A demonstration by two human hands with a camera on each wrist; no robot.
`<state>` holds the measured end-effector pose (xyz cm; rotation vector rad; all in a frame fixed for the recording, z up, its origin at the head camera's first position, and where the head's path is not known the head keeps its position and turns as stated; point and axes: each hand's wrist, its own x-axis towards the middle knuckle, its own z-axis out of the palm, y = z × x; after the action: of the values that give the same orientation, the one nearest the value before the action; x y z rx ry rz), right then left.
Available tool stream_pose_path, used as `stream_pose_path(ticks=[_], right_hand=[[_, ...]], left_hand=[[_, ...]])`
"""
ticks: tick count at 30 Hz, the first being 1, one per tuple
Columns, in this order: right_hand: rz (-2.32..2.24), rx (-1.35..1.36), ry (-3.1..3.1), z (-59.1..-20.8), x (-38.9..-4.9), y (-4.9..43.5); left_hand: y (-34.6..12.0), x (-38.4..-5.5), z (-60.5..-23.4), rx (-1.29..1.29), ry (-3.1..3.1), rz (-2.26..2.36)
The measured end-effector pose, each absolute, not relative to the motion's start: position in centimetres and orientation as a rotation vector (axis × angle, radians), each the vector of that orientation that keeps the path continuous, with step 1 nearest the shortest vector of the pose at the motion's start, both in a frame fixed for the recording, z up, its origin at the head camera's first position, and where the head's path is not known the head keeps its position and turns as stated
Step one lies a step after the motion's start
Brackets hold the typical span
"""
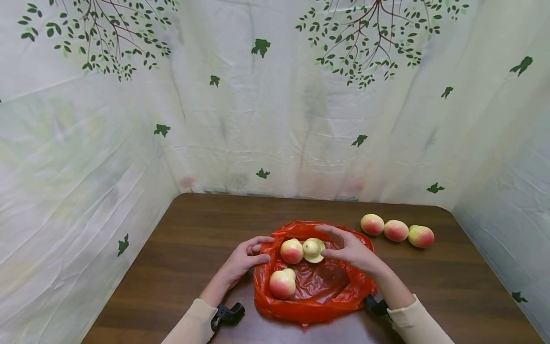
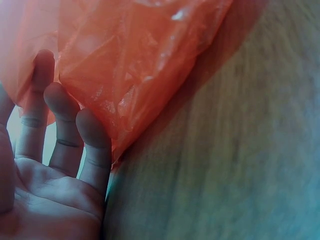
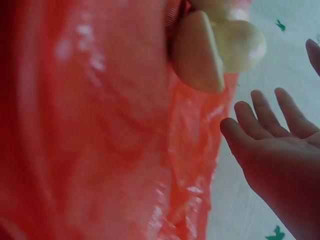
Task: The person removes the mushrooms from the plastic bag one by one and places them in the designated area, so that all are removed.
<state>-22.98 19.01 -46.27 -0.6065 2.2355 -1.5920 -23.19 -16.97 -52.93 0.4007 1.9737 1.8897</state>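
Observation:
A red plastic bag lies spread with its mouth up on the table. Inside it are a red-and-yellow peach, another peach with a paler round one partly hidden behind it, and a pale yellow fruit piece with a flat rim. My left hand holds the bag's left rim; through the film one fingertip shows in the left wrist view. Over the bag's right side, my right hand has its fingers spread, its thumb tip right by the pale piece. In the right wrist view the fingers hold nothing.
Three more peaches lie in a row at the back right of the brown wooden table. A white curtain with printed leaves hangs behind and along both sides. Each wrist wears a black camera strap.

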Motion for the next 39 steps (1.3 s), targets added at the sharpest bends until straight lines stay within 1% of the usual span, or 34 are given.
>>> stream_pose_path(ticks=[9, 23, 29, 39], right_hand=[[-1.54, -0.662, 2.232, -47.9, -22.9, 17.6], [-1.521, -0.722, 2.317, -48.8, -23.1, 17.1], [-1.522, -0.719, 2.325, -48.2, -23.0, 17.4], [-1.622, -0.614, 2.301, -45.4, -22.4, 19.2]], left_hand=[[-17.1, -23.2, -53.1, 0.413, 1.968, 1.903], [-17.0, -23.1, -52.8, 0.416, 1.963, 1.911], [-17.0, -23.1, -52.7, 0.425, 1.962, 1.913], [-17.1, -23.1, -52.8, 0.414, 1.961, 1.906]])
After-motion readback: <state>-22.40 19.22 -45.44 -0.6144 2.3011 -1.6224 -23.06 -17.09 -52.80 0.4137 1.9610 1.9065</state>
